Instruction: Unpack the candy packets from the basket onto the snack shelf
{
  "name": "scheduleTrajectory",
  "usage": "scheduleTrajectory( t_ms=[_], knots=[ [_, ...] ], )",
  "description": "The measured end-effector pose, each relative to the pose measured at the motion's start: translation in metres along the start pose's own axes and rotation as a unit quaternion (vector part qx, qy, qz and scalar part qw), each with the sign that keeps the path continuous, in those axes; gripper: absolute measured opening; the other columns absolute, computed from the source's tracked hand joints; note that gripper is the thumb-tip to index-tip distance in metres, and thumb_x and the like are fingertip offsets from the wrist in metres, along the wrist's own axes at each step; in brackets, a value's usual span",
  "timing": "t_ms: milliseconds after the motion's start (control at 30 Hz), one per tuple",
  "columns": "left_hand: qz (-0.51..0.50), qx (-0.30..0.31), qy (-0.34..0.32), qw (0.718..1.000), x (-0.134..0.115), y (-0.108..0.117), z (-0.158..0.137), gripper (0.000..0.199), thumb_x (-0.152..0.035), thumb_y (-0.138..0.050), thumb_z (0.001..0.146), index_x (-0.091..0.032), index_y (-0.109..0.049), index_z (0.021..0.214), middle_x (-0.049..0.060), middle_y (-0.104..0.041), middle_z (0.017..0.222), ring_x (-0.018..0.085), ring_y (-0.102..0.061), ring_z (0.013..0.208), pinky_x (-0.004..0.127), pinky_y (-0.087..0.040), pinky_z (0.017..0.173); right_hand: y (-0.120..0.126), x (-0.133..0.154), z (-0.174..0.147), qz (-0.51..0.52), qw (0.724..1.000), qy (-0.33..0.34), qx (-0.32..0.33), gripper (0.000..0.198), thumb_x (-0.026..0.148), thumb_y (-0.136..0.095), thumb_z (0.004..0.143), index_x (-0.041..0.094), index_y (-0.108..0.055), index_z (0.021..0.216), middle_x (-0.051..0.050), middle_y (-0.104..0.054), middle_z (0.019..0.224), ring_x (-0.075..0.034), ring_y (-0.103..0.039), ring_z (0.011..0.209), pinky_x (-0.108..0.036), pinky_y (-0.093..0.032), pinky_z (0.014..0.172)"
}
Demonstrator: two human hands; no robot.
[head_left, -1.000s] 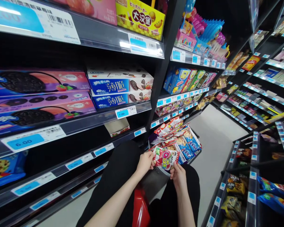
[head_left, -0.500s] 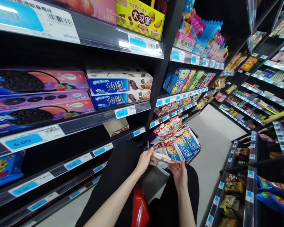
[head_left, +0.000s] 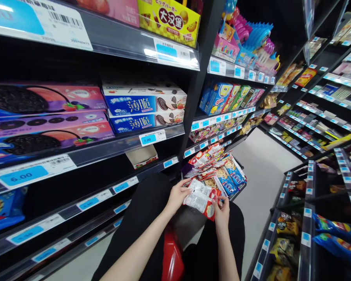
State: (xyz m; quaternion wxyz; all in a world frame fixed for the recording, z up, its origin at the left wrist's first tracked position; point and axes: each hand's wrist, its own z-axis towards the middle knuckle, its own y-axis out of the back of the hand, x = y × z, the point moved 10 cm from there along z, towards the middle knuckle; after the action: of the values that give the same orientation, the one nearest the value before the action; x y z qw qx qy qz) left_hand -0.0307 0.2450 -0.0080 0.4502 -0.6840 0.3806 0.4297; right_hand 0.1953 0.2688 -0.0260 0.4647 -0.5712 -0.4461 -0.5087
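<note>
Between my knees I hold a snack packet [head_left: 199, 198], white and silvery with printed text and red at its right end. My left hand [head_left: 178, 195] pinches its left end. The right end is gripped between thumb and fingers of my right hand [head_left: 221, 211]. Just beyond the packet sits a basket [head_left: 242, 190] filled with several snack packs, among them blue cookie packs [head_left: 233, 173] and red-and-white bags [head_left: 204, 156]. The lower fingers of both hands are partly hidden.
At left, shelves hold purple-pink Oreo boxes [head_left: 46, 128], white-and-blue thin-biscuit boxes [head_left: 146, 109] and an open white carton [head_left: 142, 156]. A red seat-like object [head_left: 172, 257] is beneath me. Snack racks [head_left: 305, 226] line the right side, with pale floor [head_left: 263, 156] between.
The packet has turned from nearly edge-on to showing its broad printed face toward me. Both hands have shifted slightly with it, still holding its ends. The view has moved a little.
</note>
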Motion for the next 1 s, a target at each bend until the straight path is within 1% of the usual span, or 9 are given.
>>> scheduleTrajectory(
  t_ms=[133, 267, 333, 400, 467, 567, 800, 900, 1000],
  knots=[
    [-0.001, 0.007, 0.007, 1.000, 0.003, -0.002, 0.001, 0.039, -0.024, -0.067, 0.058, -0.010, -0.064, 0.094, 0.005, -0.069, 0.066, 0.016, -0.061, 0.058, 0.023, -0.043, 0.056, -0.001, -0.001, -0.002, 0.029, 0.999, -0.018, -0.005, 0.045, 0.044, -0.070, 0.059, 0.022, -0.042, 0.086, 0.003, -0.063, 0.066, -0.016, -0.060, 0.059, -0.028, -0.048, 0.056],
    [0.027, -0.007, -0.002, 1.000, 0.000, 0.000, 0.001, 0.019, -0.027, -0.066, 0.058, -0.013, -0.063, 0.071, 0.002, -0.064, 0.058, 0.014, -0.056, 0.052, 0.022, -0.038, 0.051, -0.002, -0.002, -0.003, 0.055, 0.998, -0.040, -0.011, 0.056, 0.044, -0.072, 0.057, 0.022, -0.042, 0.099, -0.001, -0.068, 0.076, -0.020, -0.064, 0.067, -0.033, -0.052, 0.061],
    [0.045, -0.008, -0.022, 0.999, -0.006, 0.000, 0.001, 0.015, -0.026, -0.066, 0.059, -0.014, -0.059, 0.064, 0.000, -0.061, 0.055, 0.013, -0.053, 0.051, 0.021, -0.035, 0.051, 0.000, 0.003, -0.003, 0.044, 0.999, -0.024, -0.017, 0.056, 0.043, -0.072, 0.058, 0.019, -0.049, 0.104, -0.004, -0.069, 0.080, -0.021, -0.064, 0.073, -0.035, -0.051, 0.067],
    [0.061, -0.007, -0.057, 0.997, -0.016, 0.000, -0.001, 0.013, -0.026, -0.064, 0.060, -0.015, -0.058, 0.060, -0.001, -0.058, 0.055, 0.012, -0.051, 0.052, 0.021, -0.034, 0.053, 0.004, 0.013, -0.002, -0.007, 1.000, 0.014, -0.024, 0.046, 0.044, -0.070, 0.059, 0.016, -0.061, 0.095, -0.005, -0.069, 0.080, -0.022, -0.063, 0.077, -0.035, -0.050, 0.072],
    [0.089, -0.016, -0.090, 0.992, -0.025, 0.001, -0.002, 0.012, -0.026, -0.064, 0.062, -0.015, -0.059, 0.061, -0.001, -0.057, 0.057, 0.012, -0.050, 0.055, 0.021, -0.035, 0.055, 0.009, 0.026, -0.003, -0.074, 0.995, 0.063, -0.036, 0.034, 0.043, -0.070, 0.060, 0.016, -0.068, 0.080, -0.005, -0.068, 0.076, -0.022, -0.061, 0.077, -0.034, -0.047, 0.075],
    [0.110, -0.019, -0.111, 0.988, -0.030, 0.000, -0.004, 0.009, -0.024, -0.062, 0.065, -0.015, -0.063, 0.066, 0.000, -0.060, 0.060, 0.012, -0.050, 0.056, 0.021, -0.037, 0.058, 0.009, 0.041, -0.007, -0.112, 0.988, 0.106, -0.031, 0.025, 0.040, -0.068, 0.064, 0.018, -0.071, 0.076, -0.005, -0.068, 0.076, -0.022, -0.060, 0.079, -0.035, -0.045, 0.077],
    [0.025, 0.016, -0.067, 0.997, -0.022, -0.006, -0.005, 0.014, -0.023, -0.052, 0.066, -0.015, -0.062, 0.063, 0.005, -0.066, 0.073, 0.018, -0.060, 0.074, 0.027, -0.044, 0.072, 0.001, 0.053, -0.010, -0.008, 0.992, 0.122, 0.037, 0.017, 0.028, -0.059, 0.067, 0.019, -0.071, 0.073, -0.009, -0.068, 0.092, -0.025, -0.058, 0.093, -0.040, -0.043, 0.086],
    [0.046, -0.012, -0.044, 0.998, -0.016, 0.000, -0.004, 0.015, -0.028, -0.058, 0.065, -0.014, -0.059, 0.060, 0.003, -0.061, 0.062, 0.017, -0.058, 0.065, 0.025, -0.044, 0.062, -0.001, 0.050, -0.010, 0.043, 0.991, 0.103, 0.072, 0.024, 0.026, -0.050, 0.068, 0.017, -0.072, 0.068, -0.010, -0.069, 0.086, -0.026, -0.059, 0.091, -0.041, -0.045, 0.084],
    [0.058, -0.062, -0.064, 0.994, -0.018, 0.011, -0.003, 0.025, -0.023, -0.074, 0.051, -0.015, -0.056, 0.066, -0.002, -0.057, 0.059, 0.012, -0.054, 0.057, 0.021, -0.041, 0.057, -0.002, 0.049, -0.013, 0.033, 0.994, 0.087, 0.055, 0.019, 0.027, -0.057, 0.068, 0.016, -0.071, 0.074, -0.010, -0.069, 0.089, -0.026, -0.059, 0.092, -0.041, -0.046, 0.084]
  ],
)
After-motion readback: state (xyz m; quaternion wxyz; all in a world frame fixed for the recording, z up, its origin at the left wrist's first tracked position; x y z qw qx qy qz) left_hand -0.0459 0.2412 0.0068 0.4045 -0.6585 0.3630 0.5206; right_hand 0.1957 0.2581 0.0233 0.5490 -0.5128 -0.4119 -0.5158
